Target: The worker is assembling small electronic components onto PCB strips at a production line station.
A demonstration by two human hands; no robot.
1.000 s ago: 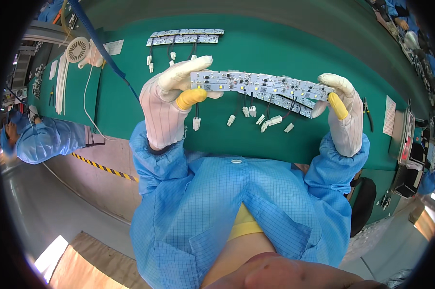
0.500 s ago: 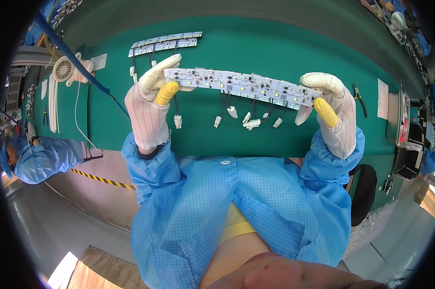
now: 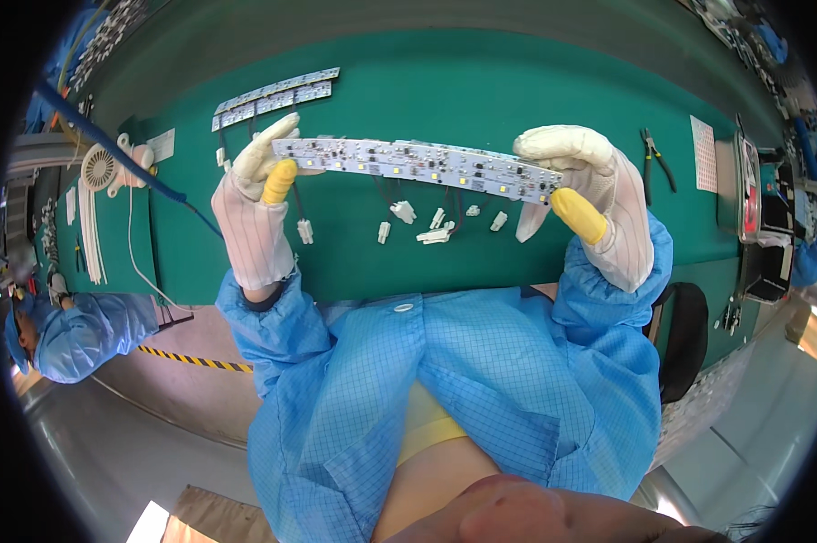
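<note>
A long, narrow white LED circuit board is stretched between my two hands above the green mat. Its face carries small yellow LEDs and dark components. My left hand, in a striped white glove with a yellow thumb cover, pinches the left end. At the other end, my right hand grips the board, gloved the same way, its yellow thumb on the front edge. Dark wires and several white plug connectors show below the board. Whether more boards lie stacked behind it, I cannot tell.
Further LED boards lie at the back left with wires attached. A white fan and a blue hose are on the left, near a co-worker in blue. Pliers and a printed sheet lie right.
The whole view has shifted, so the mat's things sit further left in it. Both hands keep hold of the board, whose face has tilted slightly.
</note>
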